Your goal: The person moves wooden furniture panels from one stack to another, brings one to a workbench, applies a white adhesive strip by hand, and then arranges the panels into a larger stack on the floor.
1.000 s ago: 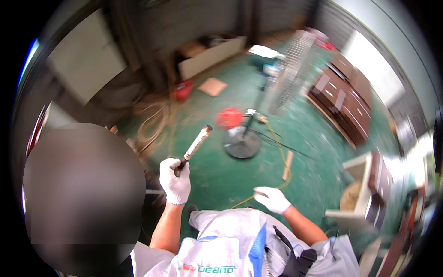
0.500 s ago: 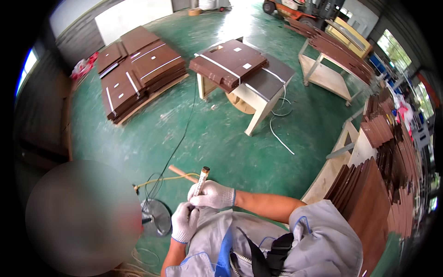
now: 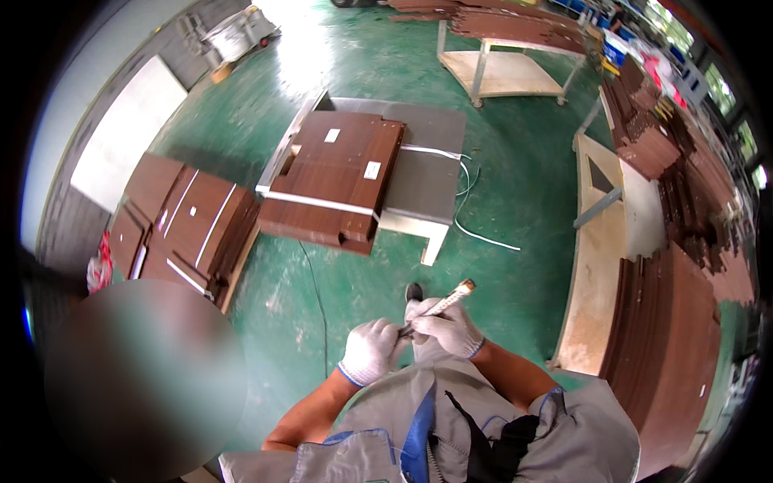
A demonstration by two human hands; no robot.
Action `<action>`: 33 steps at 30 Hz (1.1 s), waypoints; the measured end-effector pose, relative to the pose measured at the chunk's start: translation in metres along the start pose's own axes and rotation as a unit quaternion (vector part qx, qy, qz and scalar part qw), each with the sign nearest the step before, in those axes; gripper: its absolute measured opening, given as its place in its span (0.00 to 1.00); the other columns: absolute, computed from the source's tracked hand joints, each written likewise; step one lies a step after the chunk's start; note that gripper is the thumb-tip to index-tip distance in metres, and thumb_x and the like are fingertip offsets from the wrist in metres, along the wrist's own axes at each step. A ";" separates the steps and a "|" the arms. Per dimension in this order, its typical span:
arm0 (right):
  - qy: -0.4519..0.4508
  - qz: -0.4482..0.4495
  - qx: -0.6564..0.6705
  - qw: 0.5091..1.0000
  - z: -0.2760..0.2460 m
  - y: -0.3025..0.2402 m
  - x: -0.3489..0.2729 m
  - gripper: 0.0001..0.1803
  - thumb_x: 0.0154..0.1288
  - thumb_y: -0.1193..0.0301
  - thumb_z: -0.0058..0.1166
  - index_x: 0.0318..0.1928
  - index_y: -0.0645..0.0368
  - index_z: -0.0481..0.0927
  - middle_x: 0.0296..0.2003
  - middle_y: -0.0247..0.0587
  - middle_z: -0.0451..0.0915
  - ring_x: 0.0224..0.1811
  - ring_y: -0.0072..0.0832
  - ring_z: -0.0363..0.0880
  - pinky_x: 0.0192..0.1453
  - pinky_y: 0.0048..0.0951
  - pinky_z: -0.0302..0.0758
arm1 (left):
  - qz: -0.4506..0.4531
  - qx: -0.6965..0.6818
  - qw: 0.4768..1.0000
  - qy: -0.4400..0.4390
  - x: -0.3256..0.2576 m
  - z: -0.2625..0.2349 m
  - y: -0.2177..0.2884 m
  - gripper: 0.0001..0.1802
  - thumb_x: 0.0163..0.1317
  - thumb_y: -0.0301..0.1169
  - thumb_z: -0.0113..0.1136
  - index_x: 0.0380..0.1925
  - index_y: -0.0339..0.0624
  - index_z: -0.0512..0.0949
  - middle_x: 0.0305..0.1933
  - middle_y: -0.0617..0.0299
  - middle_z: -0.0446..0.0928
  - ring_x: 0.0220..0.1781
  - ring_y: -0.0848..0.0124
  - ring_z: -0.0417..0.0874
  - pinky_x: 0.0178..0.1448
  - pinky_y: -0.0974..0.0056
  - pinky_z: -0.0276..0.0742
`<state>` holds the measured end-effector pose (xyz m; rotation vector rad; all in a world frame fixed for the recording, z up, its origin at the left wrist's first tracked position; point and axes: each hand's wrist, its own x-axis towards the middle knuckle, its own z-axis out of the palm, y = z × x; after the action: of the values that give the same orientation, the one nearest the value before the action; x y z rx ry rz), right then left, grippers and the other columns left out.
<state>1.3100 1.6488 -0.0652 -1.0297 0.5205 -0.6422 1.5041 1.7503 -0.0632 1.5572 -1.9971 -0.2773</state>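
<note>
On the person's side of the grey-topped table (image 3: 431,179), the left hand (image 3: 374,351) is gripping the dark end of a white-labelled, marker-like stick (image 3: 448,301) in curled fingers, and the right hand (image 3: 452,331) is holding its shaft closely. Strapped brown panels (image 3: 338,171) are lying on that table, more panels (image 3: 175,221) are resting left of it, and a white strap (image 3: 487,241) is trailing to its right.

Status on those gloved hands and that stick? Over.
Left hand, right hand: both on white marker-like stick. Strapped brown panels on table ahead.
</note>
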 end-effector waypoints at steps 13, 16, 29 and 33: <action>0.269 0.036 0.128 0.954 -0.170 -0.044 0.322 0.12 0.73 0.68 0.65 0.45 0.66 0.84 0.31 0.37 0.82 0.29 0.28 0.84 0.33 0.30 0.85 | -0.149 0.083 0.985 -0.003 0.194 -0.034 -0.323 0.06 0.68 0.31 0.65 0.42 0.44 0.83 0.38 0.52 0.83 0.39 0.49 0.86 0.42 0.48 0.83; 0.349 -0.011 0.178 0.920 -0.189 -0.020 0.392 0.10 0.71 0.68 0.67 0.44 0.62 0.84 0.34 0.38 0.84 0.33 0.31 0.86 0.38 0.35 0.87 | -0.074 0.085 0.990 0.085 0.249 -0.026 -0.405 0.06 0.69 0.28 0.62 0.41 0.38 0.79 0.39 0.46 0.79 0.40 0.43 0.82 0.44 0.47 0.80; 0.493 -0.096 0.207 0.840 -0.175 0.042 0.490 0.18 0.75 0.66 0.64 0.57 0.60 0.76 0.48 0.47 0.85 0.54 0.43 0.86 0.56 0.47 0.83 | -0.070 0.129 0.984 0.104 0.282 -0.006 -0.484 0.09 0.68 0.26 0.60 0.46 0.37 0.77 0.51 0.49 0.81 0.50 0.47 0.80 0.56 0.45 0.75; 0.488 -0.101 0.195 0.845 -0.177 0.047 0.492 0.15 0.77 0.66 0.61 0.56 0.60 0.76 0.47 0.45 0.85 0.50 0.42 0.88 0.51 0.43 0.84 | -0.076 0.129 0.983 0.109 0.282 -0.007 -0.486 0.09 0.64 0.25 0.63 0.43 0.38 0.78 0.50 0.51 0.81 0.50 0.49 0.80 0.57 0.46 0.74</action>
<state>1.5502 1.2124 -0.2302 -0.2979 1.1146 -1.4120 1.8630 1.3437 -0.2100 1.8203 -1.8016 0.0961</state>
